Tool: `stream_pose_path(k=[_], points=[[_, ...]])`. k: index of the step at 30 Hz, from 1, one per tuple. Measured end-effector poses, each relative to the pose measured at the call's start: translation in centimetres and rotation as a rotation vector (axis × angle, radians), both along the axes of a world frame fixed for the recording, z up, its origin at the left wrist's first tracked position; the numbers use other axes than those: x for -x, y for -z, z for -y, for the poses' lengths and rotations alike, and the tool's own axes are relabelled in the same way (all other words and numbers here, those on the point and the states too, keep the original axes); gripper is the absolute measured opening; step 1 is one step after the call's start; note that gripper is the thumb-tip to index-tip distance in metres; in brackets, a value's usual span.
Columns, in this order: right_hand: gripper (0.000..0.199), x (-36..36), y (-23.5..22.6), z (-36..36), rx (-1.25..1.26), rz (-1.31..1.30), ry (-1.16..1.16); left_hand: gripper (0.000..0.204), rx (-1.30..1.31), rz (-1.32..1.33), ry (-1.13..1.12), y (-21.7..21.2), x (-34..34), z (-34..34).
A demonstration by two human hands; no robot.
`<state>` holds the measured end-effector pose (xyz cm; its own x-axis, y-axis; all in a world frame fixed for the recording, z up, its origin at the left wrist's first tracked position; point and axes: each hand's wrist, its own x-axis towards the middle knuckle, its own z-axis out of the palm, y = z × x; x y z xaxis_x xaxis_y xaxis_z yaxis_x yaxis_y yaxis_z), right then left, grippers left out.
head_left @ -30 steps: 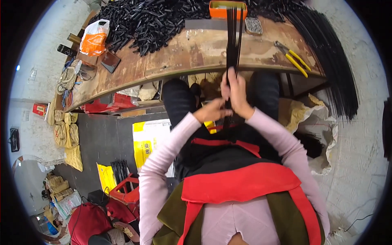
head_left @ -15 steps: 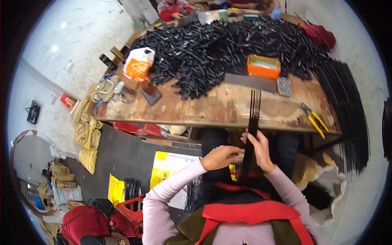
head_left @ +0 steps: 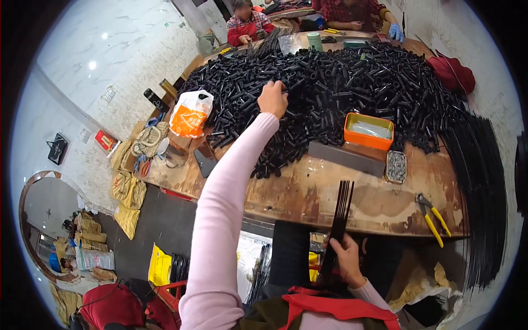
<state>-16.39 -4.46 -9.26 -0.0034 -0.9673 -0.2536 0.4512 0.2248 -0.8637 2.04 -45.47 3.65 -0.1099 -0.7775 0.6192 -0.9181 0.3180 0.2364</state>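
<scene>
My left hand [head_left: 273, 100] reaches across the table to a large heap of short black tubes [head_left: 324, 82]. Its fingers are curled down among the tubes, and whatever they grip is hidden. Close to my body, below the table's front edge, my right hand [head_left: 347, 257] is closed around a bundle of thin black rods [head_left: 340, 214]. The rods stand nearly upright, their upper ends slightly spread in front of the tabletop. Between the heap and the rods lies a long dark grey bar [head_left: 346, 158].
An orange tin [head_left: 369, 142] and a small metal box [head_left: 395, 166] sit by the bar. Yellow-handled pliers [head_left: 432, 219] lie at the right, near long black rods [head_left: 481, 192] hanging over the edge. A white-and-orange bag [head_left: 191, 114] stands left. Two people [head_left: 250, 25] sit across the table.
My left hand has left the rods and moved up and forward to the heap of tubes. My right hand still holds the bundle, now lower in view. The view has shifted, showing more of the far side.
</scene>
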Motion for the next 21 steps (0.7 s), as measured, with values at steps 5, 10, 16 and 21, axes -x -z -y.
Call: stream_pose_path(k=[5, 10, 16, 21], points=[[0.017, 0.4, -0.6, -0.3, -0.054, 0.076, -0.038, 0.028, 0.084, 0.174, -0.012, 1.4, 3.9, 4.0], [0.017, 0.4, -0.1, 0.2, -0.090, 0.045, -0.052, 0.029, 0.155, 0.001, 0.079, -0.3, 3.5, 4.0], [0.015, 0.4, -0.4, 0.6, -0.008, 0.078, -0.011, 0.025, -0.425, -0.453, 0.364, -4.6, -1.6, -3.1], [0.021, 0.1, -0.2, 0.4, 0.012, 0.070, -0.002, 0.015, -0.272, 0.055, 0.368, -1.4, -4.6, -13.2]])
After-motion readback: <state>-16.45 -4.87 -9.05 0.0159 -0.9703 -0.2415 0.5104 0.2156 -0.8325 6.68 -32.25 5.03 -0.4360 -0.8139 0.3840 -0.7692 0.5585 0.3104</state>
